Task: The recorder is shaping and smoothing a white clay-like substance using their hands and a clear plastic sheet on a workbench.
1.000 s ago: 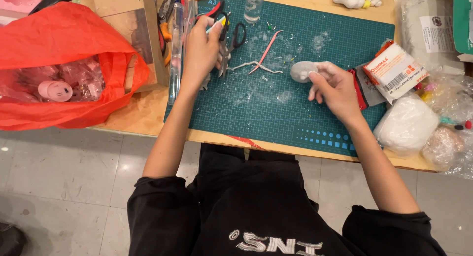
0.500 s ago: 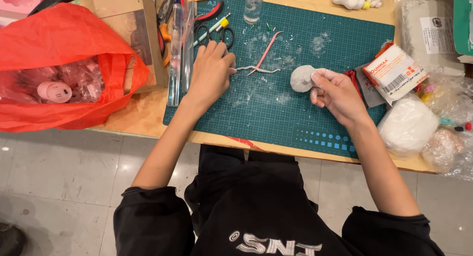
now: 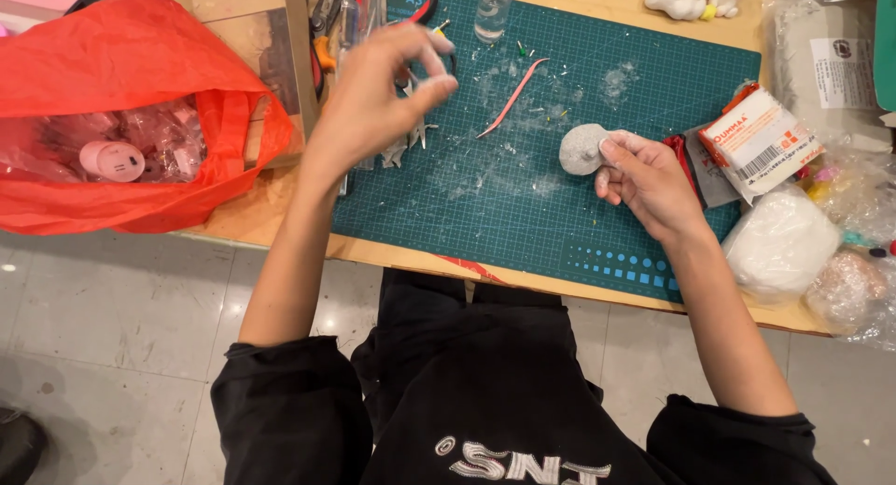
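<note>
I see a pale grey, rounded lump of clay (image 3: pixel 584 149) with a rough surface on the green cutting mat (image 3: pixel 523 214), near its right side. To its right lie a white box with orange edges and a barcode label (image 3: pixel 758 143) and a white plastic-wrapped bundle (image 3: pixel 779 240), while a red bag (image 3: pixel 121 84) sits at the tabletop's (image 3: pixel 271 225) left end. My right hand (image 3: pixel 653 182) pinches the lump's edge with curled fingers; my left hand (image 3: pixel 378 98) is raised over the mat, fingertips pinched together on a small pale bit I cannot make out.
</note>
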